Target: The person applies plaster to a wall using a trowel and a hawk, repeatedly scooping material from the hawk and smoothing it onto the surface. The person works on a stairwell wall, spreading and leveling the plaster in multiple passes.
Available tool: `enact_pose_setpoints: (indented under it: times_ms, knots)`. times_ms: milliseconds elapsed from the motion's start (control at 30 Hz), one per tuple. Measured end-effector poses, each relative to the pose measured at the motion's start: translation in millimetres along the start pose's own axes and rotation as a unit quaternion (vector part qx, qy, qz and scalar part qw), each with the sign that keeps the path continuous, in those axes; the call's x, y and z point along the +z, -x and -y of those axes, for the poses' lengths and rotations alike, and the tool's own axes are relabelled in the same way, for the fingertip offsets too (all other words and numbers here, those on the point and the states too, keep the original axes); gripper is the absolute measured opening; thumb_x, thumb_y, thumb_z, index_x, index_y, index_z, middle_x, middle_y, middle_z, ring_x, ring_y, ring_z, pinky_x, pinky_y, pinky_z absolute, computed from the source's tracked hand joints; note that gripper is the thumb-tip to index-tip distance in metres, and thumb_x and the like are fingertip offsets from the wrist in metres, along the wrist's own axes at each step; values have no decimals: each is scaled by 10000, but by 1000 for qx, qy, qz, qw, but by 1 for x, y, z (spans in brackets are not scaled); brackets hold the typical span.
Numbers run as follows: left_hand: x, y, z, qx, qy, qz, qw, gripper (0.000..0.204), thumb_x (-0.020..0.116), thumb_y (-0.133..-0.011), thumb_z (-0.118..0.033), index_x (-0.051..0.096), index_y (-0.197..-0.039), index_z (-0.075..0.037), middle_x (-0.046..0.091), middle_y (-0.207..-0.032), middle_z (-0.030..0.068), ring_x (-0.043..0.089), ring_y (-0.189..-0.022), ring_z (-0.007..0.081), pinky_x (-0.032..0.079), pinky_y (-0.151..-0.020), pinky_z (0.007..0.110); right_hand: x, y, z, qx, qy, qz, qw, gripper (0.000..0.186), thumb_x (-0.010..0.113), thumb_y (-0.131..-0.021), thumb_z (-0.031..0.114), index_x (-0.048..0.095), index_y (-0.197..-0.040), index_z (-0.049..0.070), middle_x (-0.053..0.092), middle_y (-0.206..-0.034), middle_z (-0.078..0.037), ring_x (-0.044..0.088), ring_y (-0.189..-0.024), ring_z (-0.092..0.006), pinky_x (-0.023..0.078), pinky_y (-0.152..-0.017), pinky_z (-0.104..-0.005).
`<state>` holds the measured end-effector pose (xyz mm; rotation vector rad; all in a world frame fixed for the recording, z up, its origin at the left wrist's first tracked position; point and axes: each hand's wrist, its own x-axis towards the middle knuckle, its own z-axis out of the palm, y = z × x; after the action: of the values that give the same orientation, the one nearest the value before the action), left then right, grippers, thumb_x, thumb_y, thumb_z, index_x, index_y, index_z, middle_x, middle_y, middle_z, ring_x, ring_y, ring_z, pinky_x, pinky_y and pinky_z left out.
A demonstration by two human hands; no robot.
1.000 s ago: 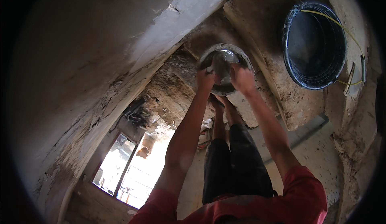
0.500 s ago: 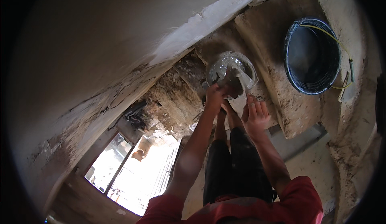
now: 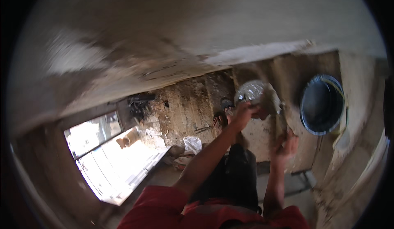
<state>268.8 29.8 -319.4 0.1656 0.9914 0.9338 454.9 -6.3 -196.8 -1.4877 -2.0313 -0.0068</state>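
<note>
The picture is blurred by motion. The shallow metal pan (image 3: 251,91), round and silvery, is held up in front of the person, and it serves as the landmark here. What lies inside it cannot be told; only a bright, speckled sheen shows on its surface.

The left hand (image 3: 245,115) sits at the lower edge of the pan, fingers curled shut around its rim. The right hand (image 3: 284,145) is below and to the right of the pan, apart from it, fingers bent around a grey smeared tool (image 3: 276,105) that runs up from the hand toward the pan's right edge. Whether this tool touches the pan cannot be told through the blur.

To the right of the pan, well apart, stands a large round bucket (image 3: 322,104) with a blue rim. Its inside is dark, and any contents are too dim to tell.

Below and left of the pan, on the rough floor (image 3: 184,110), lies a white bag (image 3: 192,143). Just left of the pan's lower edge, sandalled feet (image 3: 219,122) show on the floor. Far to the lower left of the pan, a bright window opening (image 3: 111,155) glares white.
</note>
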Motion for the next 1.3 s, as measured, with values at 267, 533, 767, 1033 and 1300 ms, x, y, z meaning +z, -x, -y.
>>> enact_pose_setpoints:
  times_ms: [267,533,767,1033,1300]
  knots:
    - [35,63,-20,118,79,-15,990,207,626,-1009,-169,709,-1061,13,738,-962,75,728,-861,190,592,-798,344,-52,-52,36,-63,3,3,998,232,656,-936,-40,658,-1162,-89,681,-947,-255,627,-809,-472,492,-698,-519]
    - [64,138,-93,203,120,-40,971,198,632,-1003,-135,679,-1149,-9,720,-1049,77,728,-954,202,591,-845,345,-103,-124,91,20,-174,-16,984,232,612,-993,49,672,-1188,-62,649,-889,-185,621,-748,-332,489,-678,-410]
    - [63,243,-183,341,188,-91,917,208,652,-986,-125,661,-1162,-14,707,-1080,79,706,-969,214,580,-873,385,-149,-216,188,-154,-281,-36,947,219,628,-988,75,685,-1165,-41,668,-921,-184,644,-793,-337,506,-726,-403]
    - [25,365,-310,533,247,-207,782,198,628,-1021,-126,682,-1168,-5,699,-1053,74,696,-937,195,611,-859,386,-191,-307,359,-459,-193,-122,858,273,680,-833,-30,693,-1101,22,678,-879,-111,603,-727,-290,524,-636,-386]
    - [3,435,-377,604,245,-207,730,201,629,-1022,-113,640,-1168,24,687,-1126,107,687,-1033,231,598,-870,377,-184,-302,470,-640,-55,-169,748,308,694,-780,63,668,-1086,63,671,-924,-41,626,-806,-221,570,-647,-345]
